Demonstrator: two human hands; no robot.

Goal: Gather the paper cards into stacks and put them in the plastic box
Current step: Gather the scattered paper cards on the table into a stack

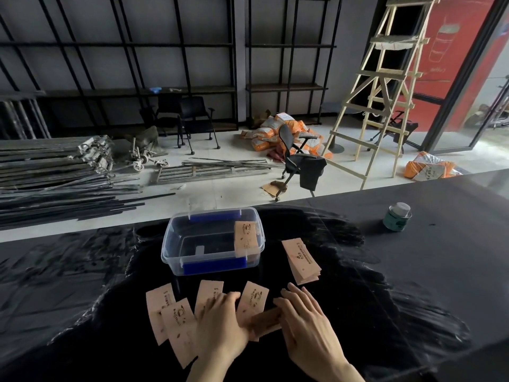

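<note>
Hands (220, 318) (305, 318) flat, palms down — on cards (252, 301)

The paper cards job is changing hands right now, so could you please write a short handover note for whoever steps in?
Left hand: flat on the loose cards near the table edge, gripping nothing.
Right hand: flat, fingers on a blurred card between the hands.
Plastic box: open, one stack of cards leaning inside at its right end.
Second stack: on the table right of the box.
Loose cards: about five, spread in front of the box.
Left to do: gather the loose cards, box both stacks.
</note>
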